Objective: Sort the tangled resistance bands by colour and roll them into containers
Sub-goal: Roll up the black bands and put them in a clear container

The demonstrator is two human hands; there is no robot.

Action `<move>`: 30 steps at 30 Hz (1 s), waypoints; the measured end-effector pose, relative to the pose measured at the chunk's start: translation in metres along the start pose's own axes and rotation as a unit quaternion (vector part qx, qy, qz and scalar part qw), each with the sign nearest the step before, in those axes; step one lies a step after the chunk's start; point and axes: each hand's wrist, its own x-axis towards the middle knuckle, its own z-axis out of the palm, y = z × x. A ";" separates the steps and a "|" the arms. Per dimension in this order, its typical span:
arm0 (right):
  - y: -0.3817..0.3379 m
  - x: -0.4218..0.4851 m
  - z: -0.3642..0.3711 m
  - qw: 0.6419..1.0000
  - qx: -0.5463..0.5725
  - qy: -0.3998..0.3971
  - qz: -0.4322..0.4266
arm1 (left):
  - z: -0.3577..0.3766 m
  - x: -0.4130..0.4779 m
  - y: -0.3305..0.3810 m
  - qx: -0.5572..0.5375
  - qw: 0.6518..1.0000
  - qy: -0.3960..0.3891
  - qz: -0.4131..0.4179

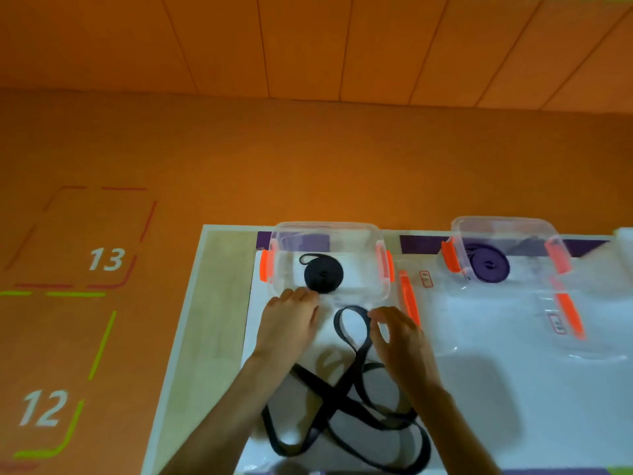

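Left grip [291, 320] beside black-band container [325, 224]

We see a table [212, 303] in the lower right of the frame, topped by a white sheet [496, 406]. On it we find a clear box [325, 226] at upper centre, a second box [500, 219] further right, a flat lid [486, 323] below that, and a tangled black band [342, 395] at bottom centre.

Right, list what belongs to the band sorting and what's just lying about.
Job: tangled black bands, rolled black band, left container, rolled purple band, right container.
Lying about: clear lid, floor mark 12, floor mark 13.
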 end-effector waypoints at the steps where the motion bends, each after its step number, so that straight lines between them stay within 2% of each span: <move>1: 0.008 -0.019 0.004 1.000 -0.002 -0.015 0.021 | 0.004 -0.016 0.002 -0.007 1.000 -0.006 -0.004; 6: 0.051 -0.090 0.041 0.973 -0.008 -0.196 0.118 | 0.045 -0.081 0.008 -0.021 0.996 -0.078 -0.033; 10: 0.061 -0.121 0.067 0.947 -0.029 -0.287 0.140 | 0.088 -0.108 0.016 -0.138 0.971 -0.182 -0.069; 13: 0.060 -0.139 0.077 0.960 -0.064 -0.235 0.140 | 0.116 -0.109 0.035 -0.250 0.936 -0.232 -0.083; 15: 0.060 -0.149 0.079 0.969 -0.032 -0.201 0.142 | 0.129 -0.102 0.055 -0.336 0.903 -0.238 -0.123; 18: 0.067 -0.161 0.084 0.971 -0.002 -0.219 0.099 | 0.142 -0.086 0.082 -0.382 0.870 -0.251 -0.186; 22: 0.078 -0.171 0.087 0.972 0.023 -0.218 0.089 | 0.156 -0.074 0.097 -0.371 0.877 -0.174 -0.250; 26: 0.087 -0.169 0.085 0.978 0.059 -0.173 0.096 | 0.157 -0.078 0.106 -0.284 0.919 -0.162 -0.222; 28: 0.089 -0.163 0.081 0.983 0.073 -0.133 0.101 | 0.160 -0.080 0.108 -0.298 0.916 -0.143 -0.226; 30: 0.089 -0.152 0.079 0.991 0.082 -0.067 0.078 | 0.161 -0.085 0.108 -0.351 0.892 -0.134 -0.251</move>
